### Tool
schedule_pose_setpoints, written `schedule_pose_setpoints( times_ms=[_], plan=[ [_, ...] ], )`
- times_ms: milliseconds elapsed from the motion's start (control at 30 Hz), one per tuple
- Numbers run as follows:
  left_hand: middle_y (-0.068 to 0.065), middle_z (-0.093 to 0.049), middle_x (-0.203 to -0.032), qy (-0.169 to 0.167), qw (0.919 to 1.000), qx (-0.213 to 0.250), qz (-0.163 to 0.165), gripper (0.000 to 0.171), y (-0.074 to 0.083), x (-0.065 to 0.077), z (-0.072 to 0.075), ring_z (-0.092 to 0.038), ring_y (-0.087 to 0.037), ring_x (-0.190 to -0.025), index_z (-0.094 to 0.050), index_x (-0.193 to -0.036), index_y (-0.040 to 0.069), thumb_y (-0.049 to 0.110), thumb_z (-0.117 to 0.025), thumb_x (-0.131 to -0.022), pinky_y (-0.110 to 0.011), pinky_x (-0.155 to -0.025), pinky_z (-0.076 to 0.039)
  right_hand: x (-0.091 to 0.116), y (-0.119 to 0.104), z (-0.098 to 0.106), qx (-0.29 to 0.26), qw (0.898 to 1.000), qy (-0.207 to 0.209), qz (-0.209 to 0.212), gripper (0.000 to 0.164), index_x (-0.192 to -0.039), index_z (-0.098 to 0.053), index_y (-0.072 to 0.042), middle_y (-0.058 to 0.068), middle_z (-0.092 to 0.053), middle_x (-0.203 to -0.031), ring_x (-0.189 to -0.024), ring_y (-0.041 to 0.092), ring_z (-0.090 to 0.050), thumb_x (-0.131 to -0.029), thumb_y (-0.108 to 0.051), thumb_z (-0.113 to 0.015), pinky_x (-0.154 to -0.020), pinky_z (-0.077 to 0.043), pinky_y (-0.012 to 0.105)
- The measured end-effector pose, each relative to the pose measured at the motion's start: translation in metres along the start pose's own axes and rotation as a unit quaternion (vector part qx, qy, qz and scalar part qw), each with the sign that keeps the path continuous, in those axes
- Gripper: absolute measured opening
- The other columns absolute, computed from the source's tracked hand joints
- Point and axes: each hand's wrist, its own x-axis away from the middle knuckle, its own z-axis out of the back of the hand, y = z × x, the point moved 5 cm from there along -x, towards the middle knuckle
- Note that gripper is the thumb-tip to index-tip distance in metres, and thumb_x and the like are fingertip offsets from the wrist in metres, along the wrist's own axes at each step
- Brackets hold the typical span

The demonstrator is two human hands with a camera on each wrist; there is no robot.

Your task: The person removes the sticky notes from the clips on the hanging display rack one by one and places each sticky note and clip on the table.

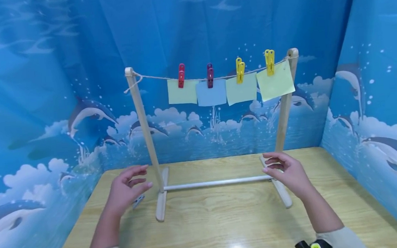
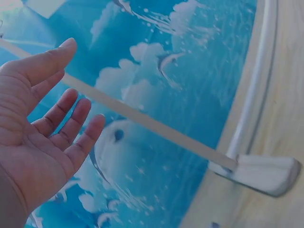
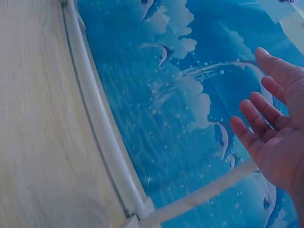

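My left hand [image 1: 127,187] hovers by the left post of a wooden stand [image 1: 144,124], its fingers loosely bent with nothing between them. Near the right post, my right hand [image 1: 288,171] is held up the same way, bare as well. In both wrist views the palms and spread fingers show. A string [image 1: 157,78] runs between the tops of the posts. From it hang a pale green paper [image 1: 181,95] under a red clothespin [image 1: 181,75], a blue paper [image 1: 212,96] under a purple one, and two more green papers [image 1: 276,83] under yellow clothespins [image 1: 240,71].
The stand's white crossbar [image 1: 220,183] joins its two feet on the wooden table [image 1: 223,226]. A small blue-grey item [image 1: 139,200] lies partly behind my left hand. Blue curtains [image 1: 191,24] with dolphins enclose the back and sides.
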Motion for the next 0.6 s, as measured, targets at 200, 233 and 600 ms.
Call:
schedule_pose_setpoints(
  times_ms=[200, 233, 600],
  plan=[
    [-0.01, -0.053, -0.13, 0.0, 0.9989, 0.008, -0.047, 0.053, 0.021, -0.01, 0.0, -0.054, -0.028, -0.117, -0.058, -0.131, 0.004, 0.023, -0.077, -0.086, -0.021, -0.09, -0.051, -0.014, -0.014, -0.016, -0.035, 0.999, -0.018, 0.021, 0.042, -0.125, -0.06, 0.003, 0.011, -0.06, -0.119, -0.102, 0.02, -0.061, -0.088, -0.009, -0.074, -0.085, -0.053, 0.02],
    [-0.01, -0.054, -0.129, 0.0, 0.9984, 0.009, -0.056, 0.053, 0.025, -0.012, -0.001, -0.054, -0.028, -0.117, -0.058, -0.131, 0.003, 0.023, -0.077, -0.086, -0.022, -0.09, -0.052, -0.016, -0.016, -0.018, -0.036, 0.999, -0.02, 0.023, 0.041, -0.125, -0.06, 0.003, 0.01, -0.06, -0.119, -0.101, 0.017, -0.061, -0.088, -0.008, -0.074, -0.085, -0.053, 0.02],
    [-0.009, -0.059, -0.121, -0.004, 0.989, 0.002, -0.148, 0.047, 0.07, -0.032, -0.011, -0.058, -0.027, -0.111, -0.062, -0.129, 0.006, 0.021, -0.076, -0.086, -0.026, -0.09, -0.053, -0.039, -0.033, -0.042, -0.049, 0.998, -0.042, -0.002, 0.044, -0.127, -0.06, -0.004, 0.012, -0.059, -0.124, -0.106, 0.029, -0.059, -0.089, -0.019, -0.074, -0.085, -0.054, 0.023]
  ],
)
